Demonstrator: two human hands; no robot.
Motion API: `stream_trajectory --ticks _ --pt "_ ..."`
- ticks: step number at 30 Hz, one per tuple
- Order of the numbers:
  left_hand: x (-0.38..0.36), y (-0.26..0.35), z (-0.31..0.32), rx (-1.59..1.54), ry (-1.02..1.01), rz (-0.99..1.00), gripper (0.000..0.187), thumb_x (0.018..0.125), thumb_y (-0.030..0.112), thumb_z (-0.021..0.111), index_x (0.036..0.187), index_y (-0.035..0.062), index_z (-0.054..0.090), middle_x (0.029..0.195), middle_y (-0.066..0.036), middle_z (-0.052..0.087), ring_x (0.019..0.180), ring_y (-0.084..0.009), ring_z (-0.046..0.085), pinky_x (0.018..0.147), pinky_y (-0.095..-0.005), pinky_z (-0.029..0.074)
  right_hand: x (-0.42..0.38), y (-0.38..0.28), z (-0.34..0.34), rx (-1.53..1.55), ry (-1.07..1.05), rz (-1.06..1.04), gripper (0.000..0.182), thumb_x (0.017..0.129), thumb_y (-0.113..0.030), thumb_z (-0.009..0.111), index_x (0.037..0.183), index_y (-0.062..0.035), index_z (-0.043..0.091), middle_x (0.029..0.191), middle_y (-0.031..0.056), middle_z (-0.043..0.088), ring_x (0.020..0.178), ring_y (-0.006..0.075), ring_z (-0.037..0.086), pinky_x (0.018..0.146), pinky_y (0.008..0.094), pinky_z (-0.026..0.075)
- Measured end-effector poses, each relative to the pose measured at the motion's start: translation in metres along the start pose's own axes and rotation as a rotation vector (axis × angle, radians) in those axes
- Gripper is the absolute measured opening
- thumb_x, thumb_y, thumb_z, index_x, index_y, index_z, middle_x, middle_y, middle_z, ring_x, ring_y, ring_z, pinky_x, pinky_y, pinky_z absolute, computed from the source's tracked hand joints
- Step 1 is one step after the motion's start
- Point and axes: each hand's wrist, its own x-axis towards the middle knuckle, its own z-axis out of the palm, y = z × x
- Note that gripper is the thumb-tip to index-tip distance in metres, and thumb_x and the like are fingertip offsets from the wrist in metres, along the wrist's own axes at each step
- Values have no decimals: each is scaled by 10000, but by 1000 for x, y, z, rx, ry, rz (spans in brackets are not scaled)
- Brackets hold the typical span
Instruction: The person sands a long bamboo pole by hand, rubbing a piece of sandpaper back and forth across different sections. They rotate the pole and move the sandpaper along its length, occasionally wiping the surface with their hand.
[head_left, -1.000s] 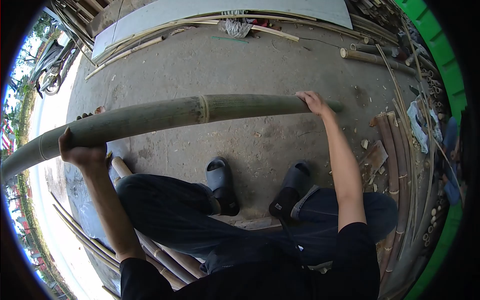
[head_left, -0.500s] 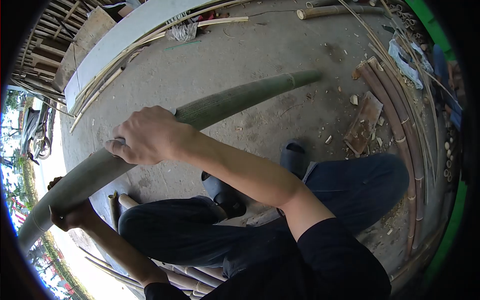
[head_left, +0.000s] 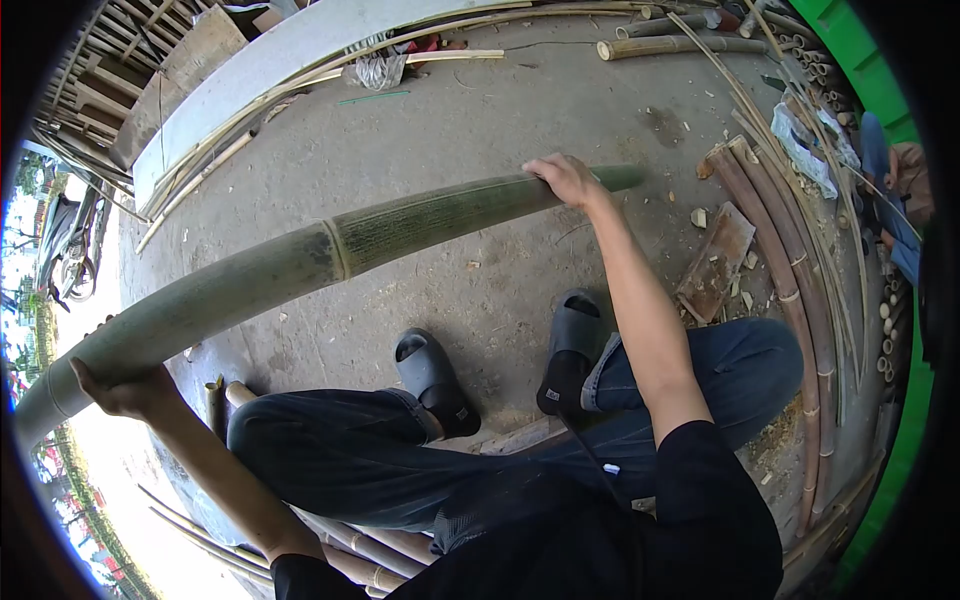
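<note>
A thick green bamboo pole (head_left: 240, 275) slants across the head view, from the lower left edge up to its narrower end at the right. Around its underside near the left end, my left hand (head_left: 128, 392) supports it with the thumb showing on the near side. My right hand (head_left: 566, 180) is closed over the top of the pole close to the narrow end. A small pale edge shows beside that hand; I cannot make out what it is. A pale ring marks a node near the pole's middle.
Brown bamboo poles (head_left: 790, 290) lie along the right beside a flat wooden block (head_left: 717, 262) and chips. More bamboo (head_left: 685, 46) lies at the back. My sandalled feet (head_left: 430, 375) are on the concrete floor. Another person (head_left: 885, 200) is at the far right.
My right hand has slid rightward along the pole, from left of its middle to near the narrow end. The node it covered now shows. My left hand has shifted slightly down and left.
</note>
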Motion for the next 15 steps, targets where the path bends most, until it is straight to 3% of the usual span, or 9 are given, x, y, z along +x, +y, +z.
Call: stream_trajectory --ticks 1,3,4,7,9,11,12,14,15 --pt "3 0 1 43 -5 -93 621 877 443 627 1209 -78 573 1063 -221 664 1051 -364 650 1010 -497 496 -14 -40 7 58 -108 -75 587 884 -584 464 972 -103 788 966 159 751 899 317 698 856 423 476" --pt "7 -2 -5 93 -30 -188 570 883 415 635 1173 -73 587 1054 -207 672 1052 -360 650 1019 -495 491 -48 -134 30 29 -279 -350 564 938 -537 389 1125 -145 748 1040 160 745 985 310 706 925 430 490" --pt "10 -2 -14 37 -105 -207 520 870 375 658 1141 -65 594 1035 -197 672 1023 -344 658 999 -479 507 -59 -176 51 54 -264 -497 584 975 -582 360 1243 -189 698 1035 103 753 931 262 709 858 442 498" --pt "13 0 -17 -55 -222 -183 481 830 331 678 1096 -62 601 997 -190 658 987 -329 657 991 -454 511 -93 -299 62 -23 -377 -690 601 997 -562 391 1333 -121 623 1091 164 731 1041 307 705 977 514 510" --pt "-3 5 -2 -19 -193 -148 484 814 339 674 1077 -60 602 991 -182 648 991 -331 648 995 -448 507 -99 -318 67 -51 -352 -752 624 1015 -583 365 1351 -115 605 1087 174 730 1039 312 705 985 514 518" --pt "0 3 -6 13 -154 -135 473 809 336 665 1064 -58 602 989 -175 642 995 -331 644 997 -453 504 -102 -320 71 -77 -333 -768 712 1026 -648 244 1384 -129 574 1073 180 729 1023 306 709 985 485 535" --pt "7 0 -15 -9 -178 -164 475 812 336 661 1069 -60 602 994 -178 645 997 -332 645 999 -457 503 -99 -306 73 -110 -298 -764 777 1008 -688 172 1387 -151 586 888 124 727 836 243 721 827 434 588" --pt "18 -5 -31 -40 -191 -229 474 812 327 661 1086 -56 609 1020 -187 657 1013 -337 649 1008 -470 497 -73 -250 81 -81 -314 -638 797 993 -726 167 1248 -159 666 635 25 616 588 160 627 592 362 543" --pt "15 -4 -29 -10 -147 -260 465 807 320 667 1090 -46 619 1038 -190 665 1029 -341 651 1016 -468 493 -55 -203 86 -102 -196 -550 830 966 -781 159 902 -168 715 500 -55 465 454 116 485 463 297 394"
